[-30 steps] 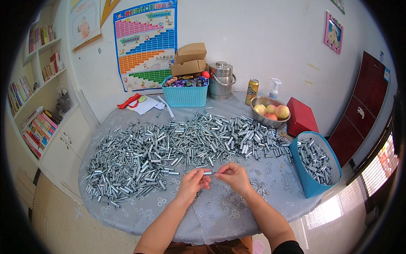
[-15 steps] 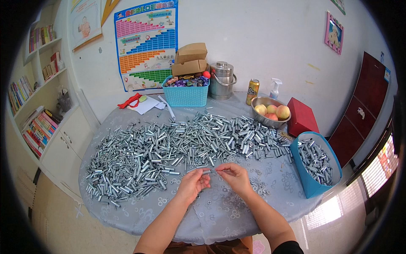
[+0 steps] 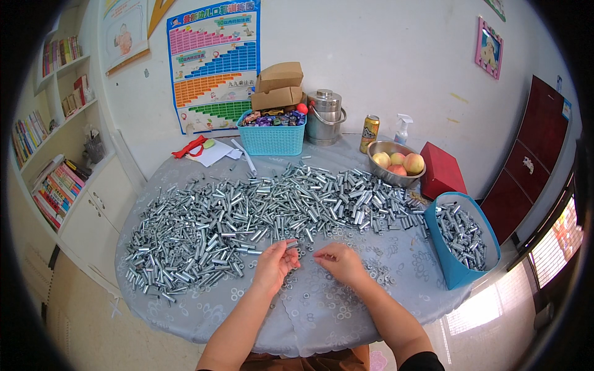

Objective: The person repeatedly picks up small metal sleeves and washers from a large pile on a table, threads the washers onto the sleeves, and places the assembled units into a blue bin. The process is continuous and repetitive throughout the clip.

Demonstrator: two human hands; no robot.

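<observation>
A wide heap of short silver metal tubes (image 3: 247, 216) covers the far half of a round table (image 3: 322, 309) with a grey patterned cloth. My left hand (image 3: 275, 263) holds one silver tube (image 3: 291, 245) between thumb and fingers, just in front of the heap. My right hand (image 3: 337, 260) is a little to the right, its fingertips pinched on something too small to make out, apart from the left hand. Small metal washers (image 3: 377, 272) lie scattered on the cloth around both hands.
A blue bin (image 3: 461, 238) with finished tubes stands at the right edge. At the back are a turquoise basket (image 3: 272, 136), cardboard boxes (image 3: 279, 86), a steel pot (image 3: 325, 117), a can (image 3: 369, 133), a spray bottle (image 3: 402, 130), a fruit bowl (image 3: 396, 167) and a red box (image 3: 442, 170). Bookshelves stand left.
My hands were touching at the fingertips around a tube; now they have drawn slightly apart, the left keeping the tube, the right moved a little rightward.
</observation>
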